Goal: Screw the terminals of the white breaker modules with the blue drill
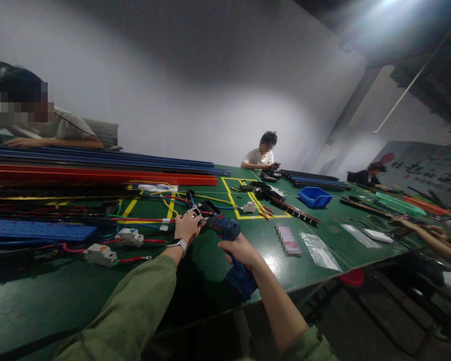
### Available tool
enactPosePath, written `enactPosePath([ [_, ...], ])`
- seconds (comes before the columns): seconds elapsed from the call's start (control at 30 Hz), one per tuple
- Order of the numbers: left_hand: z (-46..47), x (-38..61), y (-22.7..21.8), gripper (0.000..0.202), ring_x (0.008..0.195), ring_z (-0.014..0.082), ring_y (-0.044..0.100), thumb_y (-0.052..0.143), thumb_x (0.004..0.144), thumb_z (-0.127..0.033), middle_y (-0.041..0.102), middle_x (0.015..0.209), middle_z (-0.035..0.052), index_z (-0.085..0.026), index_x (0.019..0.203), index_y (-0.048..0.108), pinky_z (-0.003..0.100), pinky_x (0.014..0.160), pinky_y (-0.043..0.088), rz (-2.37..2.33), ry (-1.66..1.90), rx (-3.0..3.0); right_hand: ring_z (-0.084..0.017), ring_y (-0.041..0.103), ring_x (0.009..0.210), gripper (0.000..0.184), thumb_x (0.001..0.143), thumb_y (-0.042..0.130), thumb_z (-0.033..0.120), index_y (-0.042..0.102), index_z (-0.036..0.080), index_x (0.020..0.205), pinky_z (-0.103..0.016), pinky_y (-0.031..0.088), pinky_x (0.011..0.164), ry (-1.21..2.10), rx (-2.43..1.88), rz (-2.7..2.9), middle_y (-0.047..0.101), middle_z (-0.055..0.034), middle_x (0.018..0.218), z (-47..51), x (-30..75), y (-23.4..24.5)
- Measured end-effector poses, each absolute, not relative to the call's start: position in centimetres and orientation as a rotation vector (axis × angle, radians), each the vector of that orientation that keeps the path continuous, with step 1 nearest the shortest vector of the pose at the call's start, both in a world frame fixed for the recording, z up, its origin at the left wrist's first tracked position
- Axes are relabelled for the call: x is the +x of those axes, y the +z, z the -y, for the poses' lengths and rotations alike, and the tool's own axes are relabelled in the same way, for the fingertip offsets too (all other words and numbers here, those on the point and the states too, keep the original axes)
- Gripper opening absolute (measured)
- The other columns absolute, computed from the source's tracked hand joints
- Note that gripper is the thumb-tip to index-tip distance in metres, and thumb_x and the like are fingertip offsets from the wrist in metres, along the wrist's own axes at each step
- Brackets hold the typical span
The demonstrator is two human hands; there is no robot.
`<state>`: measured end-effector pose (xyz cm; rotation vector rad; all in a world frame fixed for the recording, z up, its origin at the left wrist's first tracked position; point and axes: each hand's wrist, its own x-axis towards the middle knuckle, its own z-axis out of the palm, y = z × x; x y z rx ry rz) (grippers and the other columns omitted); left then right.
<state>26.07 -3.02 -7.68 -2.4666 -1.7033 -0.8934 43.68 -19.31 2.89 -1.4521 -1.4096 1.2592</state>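
Observation:
My right hand [239, 250] is wrapped round the grip of a blue cordless drill [227, 228], whose nose points left. Its battery base hangs low near the table's front edge. At the drill's tip, my left hand [188, 228] grips a small part with a white and dark face [196, 214]; its exact kind is partly hidden by the fingers. Red cables [143, 220] run from the left toward this hand. Two white circuit breakers [130, 236] with red wire ends lie to the left of my wrist.
Blue and red long channels [173, 179] lie along the table's far left. A blue bin [314, 197], a phone [287, 240] and a plastic bag [320, 251] are to the right. Several other people sit around the green table [210, 265].

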Motion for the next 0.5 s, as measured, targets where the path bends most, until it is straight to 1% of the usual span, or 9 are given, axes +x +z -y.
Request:
enactPosePath([
  [0.2,3.14,26.09,-7.56,0.028,0.107,0.0280,0.052,0.050,0.092,-0.045,0.063,0.119,0.0075,-0.035,0.106,0.072,0.047,0.094,0.026,1.707,-0.897,-2.476,-0.010,0.046,0.037,0.007,0.078,0.060,0.017,0.056,0.019,0.084,-0.018,0.034,0.038,1.250,-1.430,1.448,0.047,0.0079,0.046,19.31,43.60,3.05],
  [0.5,2.97,26.07,-7.93,0.029,0.105,0.0279,0.051,0.049,0.093,-0.046,0.064,0.119,0.0081,-0.033,0.105,0.072,0.048,0.093,0.026,1.670,-0.931,-2.461,-0.009,0.047,0.038,0.006,0.079,0.060,0.018,0.056,0.018,0.083,-0.018,0.034,0.039,1.253,-1.422,1.443,0.047,0.0078,0.046,19.19,43.78,2.80],
])
